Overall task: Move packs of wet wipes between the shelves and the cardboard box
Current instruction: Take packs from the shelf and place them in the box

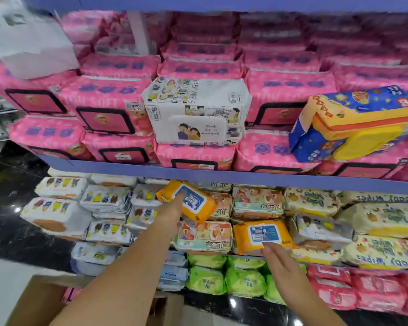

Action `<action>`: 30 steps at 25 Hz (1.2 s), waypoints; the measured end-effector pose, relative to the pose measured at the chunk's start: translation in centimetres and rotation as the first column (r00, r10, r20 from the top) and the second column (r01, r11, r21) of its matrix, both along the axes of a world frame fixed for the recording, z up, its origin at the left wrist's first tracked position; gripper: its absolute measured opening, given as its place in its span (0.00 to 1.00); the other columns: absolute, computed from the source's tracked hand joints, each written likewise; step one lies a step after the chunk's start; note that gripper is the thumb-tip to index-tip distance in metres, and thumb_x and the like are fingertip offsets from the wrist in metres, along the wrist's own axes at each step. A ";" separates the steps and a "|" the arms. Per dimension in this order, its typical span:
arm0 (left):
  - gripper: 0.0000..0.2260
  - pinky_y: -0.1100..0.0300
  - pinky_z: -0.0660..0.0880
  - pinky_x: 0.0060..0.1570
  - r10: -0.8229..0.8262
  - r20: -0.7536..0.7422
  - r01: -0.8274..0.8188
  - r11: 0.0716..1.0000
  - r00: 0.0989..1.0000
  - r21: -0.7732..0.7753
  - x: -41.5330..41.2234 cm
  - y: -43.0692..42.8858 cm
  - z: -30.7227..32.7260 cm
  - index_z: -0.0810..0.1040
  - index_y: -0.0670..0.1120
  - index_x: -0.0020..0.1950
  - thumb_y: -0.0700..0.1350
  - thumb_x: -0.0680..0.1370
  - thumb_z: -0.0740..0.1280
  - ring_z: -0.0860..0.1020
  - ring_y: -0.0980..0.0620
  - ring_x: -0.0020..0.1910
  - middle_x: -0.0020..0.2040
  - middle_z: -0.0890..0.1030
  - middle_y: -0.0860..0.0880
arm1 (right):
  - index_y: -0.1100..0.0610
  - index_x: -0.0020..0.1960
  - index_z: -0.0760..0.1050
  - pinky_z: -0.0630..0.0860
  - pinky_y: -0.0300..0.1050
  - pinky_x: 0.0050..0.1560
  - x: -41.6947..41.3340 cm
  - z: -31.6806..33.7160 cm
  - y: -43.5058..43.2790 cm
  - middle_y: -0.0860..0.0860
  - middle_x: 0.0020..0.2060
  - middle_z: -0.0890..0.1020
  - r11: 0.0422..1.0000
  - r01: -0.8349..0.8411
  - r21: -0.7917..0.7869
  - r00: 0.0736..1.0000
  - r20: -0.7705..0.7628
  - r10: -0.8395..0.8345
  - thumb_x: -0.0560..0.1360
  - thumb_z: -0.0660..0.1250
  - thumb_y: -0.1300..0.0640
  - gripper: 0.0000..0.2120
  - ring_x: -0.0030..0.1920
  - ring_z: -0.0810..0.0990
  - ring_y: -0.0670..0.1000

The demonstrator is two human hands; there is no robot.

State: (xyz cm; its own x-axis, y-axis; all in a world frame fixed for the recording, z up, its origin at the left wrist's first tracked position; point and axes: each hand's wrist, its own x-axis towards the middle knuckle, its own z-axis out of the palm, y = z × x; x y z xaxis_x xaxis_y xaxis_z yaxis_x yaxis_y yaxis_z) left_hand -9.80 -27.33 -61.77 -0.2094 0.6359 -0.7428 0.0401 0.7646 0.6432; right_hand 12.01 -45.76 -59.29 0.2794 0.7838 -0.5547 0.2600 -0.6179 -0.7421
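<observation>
Where the cardboard box [40, 300] stands nearest, low on the left: one brown flap showing.

Right hand [280, 262]: fingers straight and spread, tips touching the lower orange pack [262, 236], gripping nothing.

Left hand [171, 211]: stretched onto the tilted orange pack [189, 201] under the blue shelf board [127, 167]; thumb hidden, so I cannot tell its grip.

Handling: get the thumb underneath and lift clear of neighbouring packs.

Farthest: pink packs [104, 109], stacked above.
</observation>
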 end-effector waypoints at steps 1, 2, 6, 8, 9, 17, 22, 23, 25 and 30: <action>0.26 0.53 0.77 0.35 0.018 -0.003 -0.018 1.000 1.000 0.001 0.4 1.0 -0.9 0.76 0.38 0.61 0.59 0.77 0.71 0.80 0.49 0.30 0.40 0.78 0.41 | 0.49 0.72 0.70 0.60 0.40 0.62 0.3 -0.7 0.3 0.43 0.63 0.72 1.000 0.007 -0.006 1.000 0.002 -0.007 0.83 0.57 0.44 0.20 0.62 0.67 0.44; 0.26 0.56 0.73 0.29 0.021 0.004 -0.021 1.000 1.000 0.011 0.8 2.1 -2.0 0.76 0.37 0.61 0.57 0.76 0.73 0.77 0.48 0.23 0.38 0.78 0.41 | 0.48 0.72 0.70 0.61 0.40 0.62 0.8 -1.5 0.6 0.44 0.63 0.72 1.000 0.019 -0.012 1.000 0.006 -0.019 0.83 0.58 0.44 0.19 0.62 0.68 0.44; 0.28 0.59 0.73 0.19 0.020 0.038 -0.020 1.000 0.999 0.010 1.2 3.0 -3.4 0.74 0.38 0.63 0.53 0.73 0.78 0.72 0.44 0.28 0.36 0.73 0.42 | 0.48 0.74 0.70 0.65 0.43 0.66 2.6 -4.8 0.7 0.43 0.68 0.73 1.000 -0.002 -0.009 0.999 0.036 0.003 0.83 0.59 0.43 0.21 0.66 0.70 0.45; 0.30 0.55 0.77 0.25 0.004 0.112 -0.008 0.999 0.994 0.032 0.4 1.9 -2.5 0.75 0.39 0.65 0.54 0.71 0.79 0.76 0.42 0.31 0.36 0.77 0.37 | 0.49 0.75 0.68 0.69 0.46 0.65 3.3 -5.8 1.5 0.44 0.69 0.72 0.996 -0.084 -0.013 0.993 0.087 0.085 0.82 0.60 0.44 0.23 0.65 0.73 0.47; 0.31 0.48 0.81 0.31 -0.021 0.172 0.008 0.997 0.985 0.073 -0.2 0.8 -2.0 0.75 0.40 0.68 0.53 0.71 0.79 0.81 0.38 0.36 0.41 0.83 0.36 | 0.50 0.76 0.67 0.71 0.48 0.65 4.0 -6.6 2.4 0.46 0.71 0.71 0.987 -0.160 -0.023 0.973 0.166 0.161 0.81 0.62 0.44 0.25 0.66 0.74 0.49; 0.31 0.43 0.83 0.48 -0.035 0.344 -0.040 0.977 0.938 0.210 -3.8 -10.9 -1.1 0.81 0.50 0.59 0.51 0.59 0.85 0.87 0.41 0.48 0.52 0.87 0.44 | 0.54 0.80 0.52 0.61 0.53 0.75 7.8 -12.9 10.4 0.53 0.76 0.59 0.593 -0.609 -0.527 0.130 0.671 0.730 0.70 0.73 0.39 0.49 0.76 0.59 0.57; 0.19 0.48 0.84 0.41 0.109 0.293 -0.156 0.977 0.950 0.143 -8.4 -14.7 -3.7 0.79 0.46 0.61 0.42 0.71 0.76 0.87 0.41 0.47 0.52 0.87 0.43 | 0.55 0.67 0.66 0.72 0.52 0.60 5.5 -11.3 5.6 0.53 0.60 0.70 0.782 -0.486 -0.389 0.393 0.702 0.594 0.63 0.75 0.35 0.41 0.62 0.73 0.56; 0.18 0.49 0.84 0.41 0.146 0.284 -0.187 0.975 0.947 0.120 -9.8 -15.7 -4.0 0.79 0.46 0.62 0.41 0.73 0.76 0.87 0.42 0.47 0.52 0.87 0.43 | 0.55 0.65 0.68 0.75 0.52 0.56 4.3 -10.4 3.7 0.53 0.58 0.72 0.825 -0.464 -0.321 0.513 0.662 0.546 0.62 0.77 0.38 0.39 0.58 0.75 0.57; 0.17 0.49 0.84 0.45 0.196 0.261 -0.222 0.972 0.945 0.077 -13.3 -18.4 -4.7 0.80 0.45 0.63 0.42 0.75 0.75 0.87 0.42 0.49 0.53 0.87 0.44 | 0.52 0.57 0.70 0.78 0.52 0.48 0.3 -8.3 -0.5 0.52 0.50 0.76 0.867 -0.421 -0.265 0.669 0.555 0.495 0.60 0.80 0.44 0.32 0.48 0.78 0.56; 0.15 0.45 0.83 0.50 0.234 0.203 -0.244 0.969 0.951 0.027 -25.8 -23.0 -8.8 0.80 0.47 0.64 0.44 0.78 0.72 0.86 0.42 0.52 0.56 0.87 0.43 | 0.48 0.53 0.69 0.75 0.47 0.40 -14.8 -9.2 -5.9 0.47 0.43 0.76 0.852 -0.475 -0.221 0.734 0.435 0.522 0.57 0.80 0.46 0.30 0.42 0.77 0.53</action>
State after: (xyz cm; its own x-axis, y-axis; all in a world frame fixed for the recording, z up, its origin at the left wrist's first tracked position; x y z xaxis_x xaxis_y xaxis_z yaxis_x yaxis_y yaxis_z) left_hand -35.55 -50.30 -70.55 -0.2129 0.6235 -0.7523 -0.2714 0.7019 0.6585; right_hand -2.77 -51.68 -68.51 0.1026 0.8379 -0.5361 0.8444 -0.3582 -0.3983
